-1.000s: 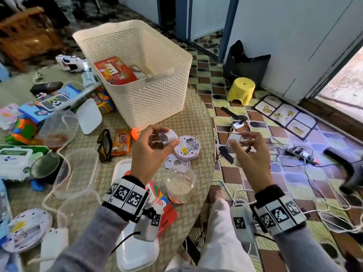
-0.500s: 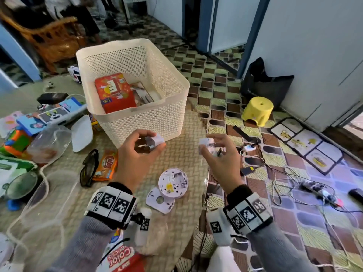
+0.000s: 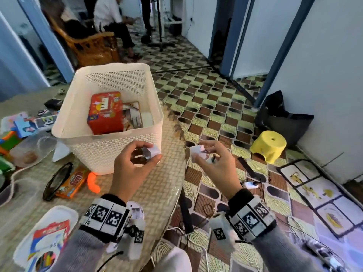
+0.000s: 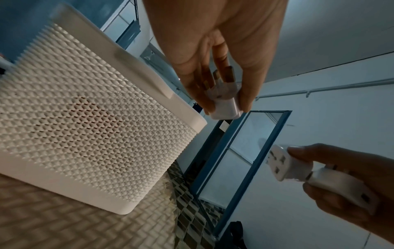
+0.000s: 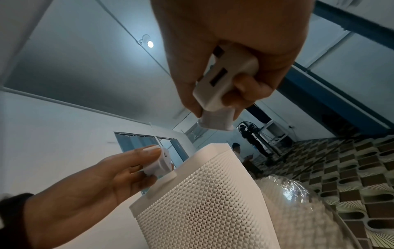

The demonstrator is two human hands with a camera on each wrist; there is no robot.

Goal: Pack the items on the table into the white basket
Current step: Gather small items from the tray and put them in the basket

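Just beyond the hands stands the white basket (image 3: pixel 110 150) on the desk (image 3: pixel 163 185). Left hand (image 3: pixel 131 169) pinches a white plug (image 4: pixel 224 102) beside the basket's near rim; right hand (image 3: pixel 218 165) grips a white adapter (image 5: pixel 224 84), apart from the left.

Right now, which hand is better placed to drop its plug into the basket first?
Left. The left hand holds its white plug beside the white basket rim; the right hand sits off the table edge.
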